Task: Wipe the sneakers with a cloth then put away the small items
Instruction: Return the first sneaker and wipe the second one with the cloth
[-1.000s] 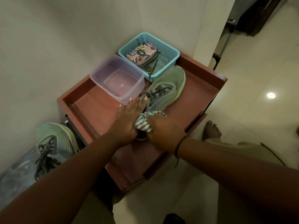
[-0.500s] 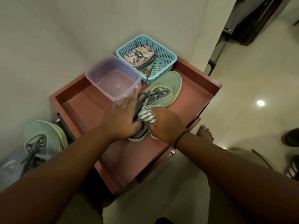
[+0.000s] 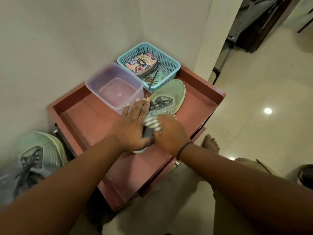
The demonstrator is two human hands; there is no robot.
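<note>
Red stand (image 3: 94, 119) by wall, sneaker (image 3: 171, 95) mid-wipe.
Left hand (image 3: 133, 128) flat, steadying; right hand (image 3: 169, 133) clutches cloth (image 3: 152, 121). Basket (image 3: 171, 64) behind sneaker; tidying likely pending.

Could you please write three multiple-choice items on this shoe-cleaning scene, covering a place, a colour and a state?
1. Where is the second sneaker?
A. In the basket
B. Left of the red cabinet, lower down
C. In the tub

2. What colour is the basket?
A. Light blue
B. Yellow
C. Black

3. What is the right hand doing?
A. Hanging idle
B. Lifting the clear tub
C. Gripping the striped cloth on the sneaker

Key:
1 B, it sits beside the red cabinet.
2 A, its mesh walls are light blue.
3 C, cloth bunches under it.
</note>
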